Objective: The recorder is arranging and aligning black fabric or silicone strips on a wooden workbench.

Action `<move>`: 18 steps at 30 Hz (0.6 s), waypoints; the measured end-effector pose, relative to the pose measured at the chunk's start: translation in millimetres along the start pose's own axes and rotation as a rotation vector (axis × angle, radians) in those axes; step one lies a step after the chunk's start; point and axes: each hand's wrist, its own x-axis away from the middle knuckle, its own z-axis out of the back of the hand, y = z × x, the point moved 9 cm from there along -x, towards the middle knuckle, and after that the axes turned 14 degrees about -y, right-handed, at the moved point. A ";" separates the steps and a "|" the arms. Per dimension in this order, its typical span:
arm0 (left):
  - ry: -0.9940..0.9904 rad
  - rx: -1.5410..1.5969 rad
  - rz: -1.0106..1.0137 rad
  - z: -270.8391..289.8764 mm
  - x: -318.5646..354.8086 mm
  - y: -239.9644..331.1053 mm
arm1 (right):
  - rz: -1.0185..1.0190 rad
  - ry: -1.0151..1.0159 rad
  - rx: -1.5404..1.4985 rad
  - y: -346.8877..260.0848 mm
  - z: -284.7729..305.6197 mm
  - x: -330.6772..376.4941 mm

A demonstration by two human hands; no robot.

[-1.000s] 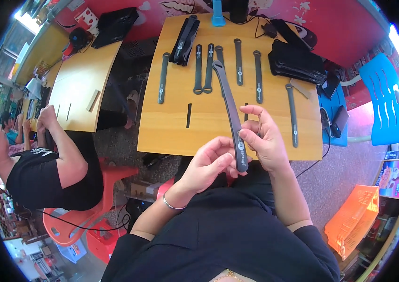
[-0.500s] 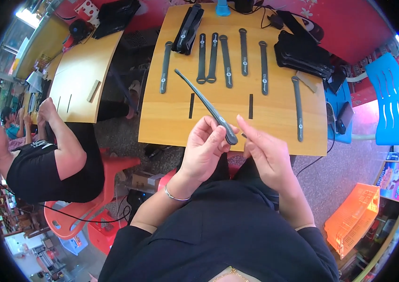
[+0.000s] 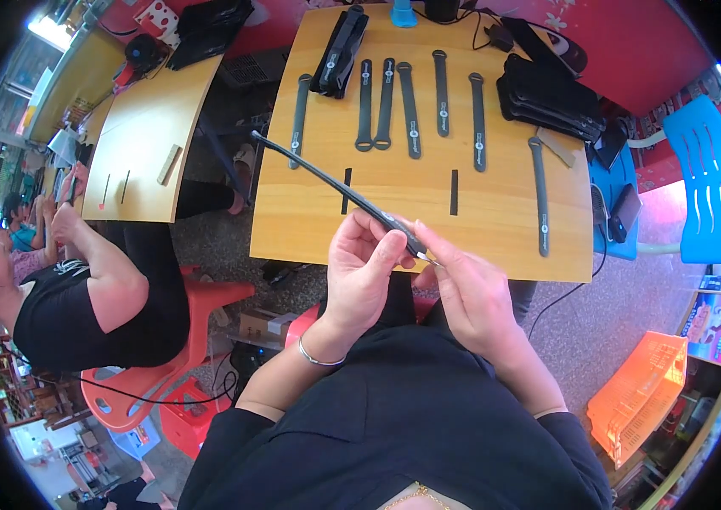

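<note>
My left hand (image 3: 366, 272) pinches a dark grey strap (image 3: 326, 183) between thumb and fingers, close to the strap's near end. The strap's long free part points up and left over the table's front half. My right hand (image 3: 475, 293) is closed at the near end, its fingertips meeting the strap. A small pale, shiny bit (image 3: 430, 259) shows between its fingertips; its kind is too small to tell. Several grey straps with a looped end, such as a middle strap (image 3: 409, 110) and a right strap (image 3: 540, 195), lie spread across the table.
On the wooden table (image 3: 292, 229) are a bundle of black straps (image 3: 339, 53), a black stack (image 3: 547, 98) and two short dark strips (image 3: 454, 193). A blue chair (image 3: 700, 183) and orange basket (image 3: 639, 395) stand right. A person (image 3: 88, 280) sits left.
The strap has swung flatter and its far tip has moved left. My right hand has come in to the strap's near end, where a pale bit now shows.
</note>
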 end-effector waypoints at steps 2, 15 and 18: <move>0.004 -0.023 -0.017 -1.1 -0.1 2.5 | 0.026 0.040 -0.045 2.6 -0.7 1.1; -0.039 -0.123 -0.068 -1.6 1.6 12.0 | -0.044 -0.051 -0.306 12.9 -9.4 1.6; -0.040 -0.143 -0.081 -2.3 1.7 13.6 | -0.055 -0.061 -0.298 13.5 -10.3 1.8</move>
